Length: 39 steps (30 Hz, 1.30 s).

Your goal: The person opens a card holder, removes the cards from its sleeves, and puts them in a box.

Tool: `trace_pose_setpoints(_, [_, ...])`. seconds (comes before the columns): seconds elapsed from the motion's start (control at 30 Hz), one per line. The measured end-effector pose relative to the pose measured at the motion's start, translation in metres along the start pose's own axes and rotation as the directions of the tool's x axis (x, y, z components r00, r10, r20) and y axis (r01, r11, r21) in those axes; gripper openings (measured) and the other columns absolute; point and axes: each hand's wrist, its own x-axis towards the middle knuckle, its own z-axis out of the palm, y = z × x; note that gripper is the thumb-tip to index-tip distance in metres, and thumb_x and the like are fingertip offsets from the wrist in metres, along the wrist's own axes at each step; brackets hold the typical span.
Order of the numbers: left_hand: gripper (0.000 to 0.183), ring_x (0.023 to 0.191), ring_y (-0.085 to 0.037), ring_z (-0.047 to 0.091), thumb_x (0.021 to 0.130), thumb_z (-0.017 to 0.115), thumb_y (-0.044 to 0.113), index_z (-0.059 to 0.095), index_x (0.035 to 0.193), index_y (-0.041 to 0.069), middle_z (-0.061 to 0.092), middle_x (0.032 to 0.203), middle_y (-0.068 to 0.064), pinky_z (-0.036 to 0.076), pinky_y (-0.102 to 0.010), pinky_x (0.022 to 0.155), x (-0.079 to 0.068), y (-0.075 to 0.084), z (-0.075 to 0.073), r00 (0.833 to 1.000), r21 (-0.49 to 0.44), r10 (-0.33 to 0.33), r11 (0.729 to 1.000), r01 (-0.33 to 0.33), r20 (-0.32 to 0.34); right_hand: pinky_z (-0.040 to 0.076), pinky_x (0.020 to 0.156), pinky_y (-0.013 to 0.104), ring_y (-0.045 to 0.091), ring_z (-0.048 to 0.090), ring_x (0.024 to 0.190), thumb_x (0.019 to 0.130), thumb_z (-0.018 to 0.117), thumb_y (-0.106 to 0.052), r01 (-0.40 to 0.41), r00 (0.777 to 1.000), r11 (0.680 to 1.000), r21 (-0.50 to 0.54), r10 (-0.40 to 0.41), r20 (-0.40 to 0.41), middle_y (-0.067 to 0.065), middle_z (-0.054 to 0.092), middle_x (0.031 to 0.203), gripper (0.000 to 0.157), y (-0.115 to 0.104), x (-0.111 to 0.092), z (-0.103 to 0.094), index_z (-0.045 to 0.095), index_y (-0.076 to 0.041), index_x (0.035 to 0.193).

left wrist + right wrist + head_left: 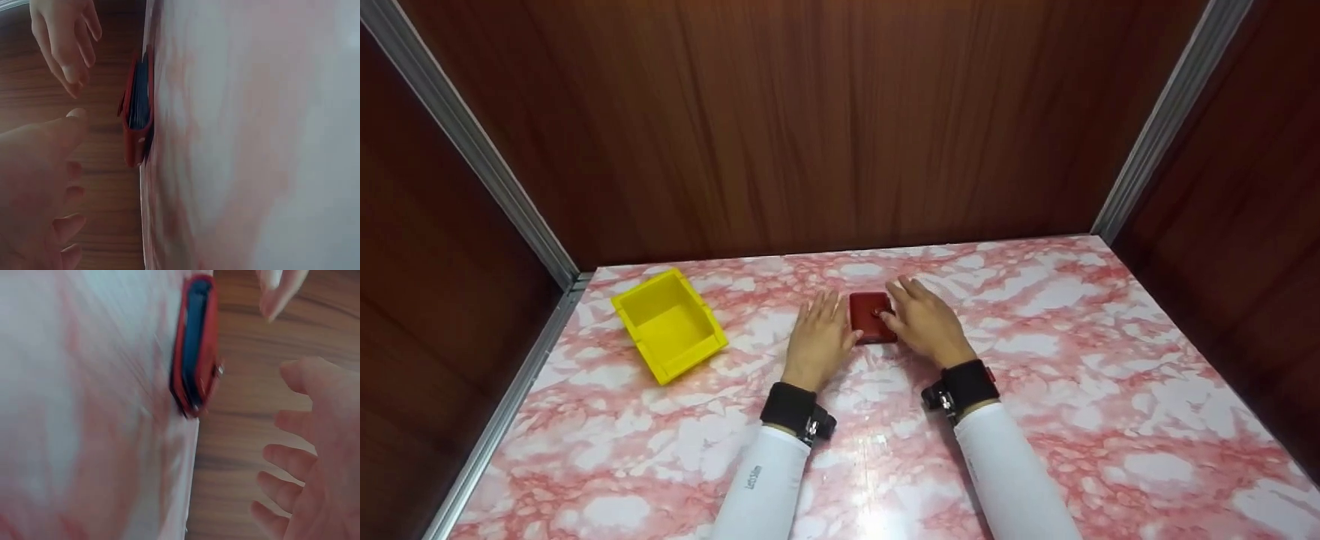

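Flat on the table point(1140, 457), the red wallet point(868, 324) is flanked by the left hand point(817, 339) and the right hand point(928, 321), each grip wide, nothing held. A light, fairly stiff, smooth-faced handful is to be expected, best pinched across its side edges. Its long axis is laid front to back, snap point(877, 310) set rightward.

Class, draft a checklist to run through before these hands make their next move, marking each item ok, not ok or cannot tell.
1. Red wallet lying flat on the marbled table: ok.
2. Left hand beside the wallet, fingers extended: ok.
3. Right hand gripping the wallet: not ok, wrist views show a gap.
4. Snap strap fully fastened: cannot tell.
5. Yellow bin standing with its opening upward: ok.
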Motion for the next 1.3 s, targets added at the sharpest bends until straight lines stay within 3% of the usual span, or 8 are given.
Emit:
trace_pose_setpoints(0.23, [0.054,0.158,-0.034,0.049,0.112,0.058,0.034,0.054,0.158,0.005,0.049,0.170,-0.015,0.038,-0.052,0.132,0.007,0.018,0.005,0.996,0.028,0.056,0.998,-0.058,0.071,0.052,0.118,0.058,0.044,0.062,0.144,0.106,0.068,-0.030,-0.005,0.994,1.000,0.009,0.004,0.108,0.023,0.053,0.164,0.056,-0.010,0.001,0.011,0.058,-0.004,0.155])
trace_pose_setpoints(0.47, [0.022,0.113,-0.037,0.079,0.108,0.064,0.016,0.077,0.116,0.001,0.075,0.139,-0.017,0.064,-0.047,0.098,0.009,0.028,0.009,0.996,0.022,0.086,0.996,-0.086,0.004,0.055,0.114,0.056,0.043,0.069,0.133,0.105,0.071,-0.021,0.022,0.988,0.999,0.046,-0.029,0.150,0.023,0.068,0.148,0.047,-0.016,0.000,0.016,0.065,-0.001,0.147])
trace_pose_setpoints(0.6, [0.016,0.101,-0.036,0.080,0.105,0.065,0.009,0.080,0.103,0.000,0.080,0.119,-0.017,0.065,-0.047,0.090,0.010,0.030,0.008,0.996,0.023,0.087,0.996,-0.087,-0.022,0.060,0.103,0.055,0.041,0.076,0.118,0.102,0.073,-0.013,0.054,0.990,0.997,0.048,-0.059,0.130,0.022,0.078,0.130,0.038,-0.017,0.000,0.013,0.072,-0.002,0.139])
trace_pose_setpoints(0.73, [0.015,0.098,-0.036,0.080,0.102,0.067,0.007,0.080,0.100,0.000,0.080,0.106,-0.017,0.065,-0.047,0.089,0.010,0.030,0.007,0.996,0.016,0.085,0.996,-0.084,-0.039,0.060,0.101,0.056,0.042,0.077,0.115,0.101,0.073,-0.009,0.080,0.989,0.996,0.049,-0.085,0.119,0.021,0.079,0.128,0.034,-0.018,0.000,0.013,0.075,-0.002,0.135])
trace_pose_setpoints(1.0, [0.016,0.097,-0.036,0.080,0.102,0.065,0.002,0.080,0.101,-0.002,0.081,0.103,-0.021,0.066,-0.047,0.088,0.008,0.032,0.009,0.992,0.000,0.094,0.996,-0.095,-0.080,0.060,0.091,0.058,0.045,0.078,0.099,0.100,0.074,-0.008,0.093,0.992,0.995,0.029,-0.096,0.080,0.022,0.082,0.110,0.024,-0.022,-0.001,0.014,0.080,-0.004,0.123])
trace_pose_setpoints(1.3, [0.015,0.099,-0.036,0.080,0.102,0.066,0.004,0.080,0.100,-0.001,0.081,0.103,-0.020,0.065,-0.047,0.090,0.007,0.033,0.006,0.997,-0.040,0.072,0.996,-0.074,-0.041,0.061,0.097,0.057,0.044,0.078,0.108,0.100,0.074,-0.007,0.085,0.990,0.996,0.039,-0.089,0.107,0.022,0.080,0.121,0.030,-0.023,-0.001,0.013,0.078,-0.003,0.129])
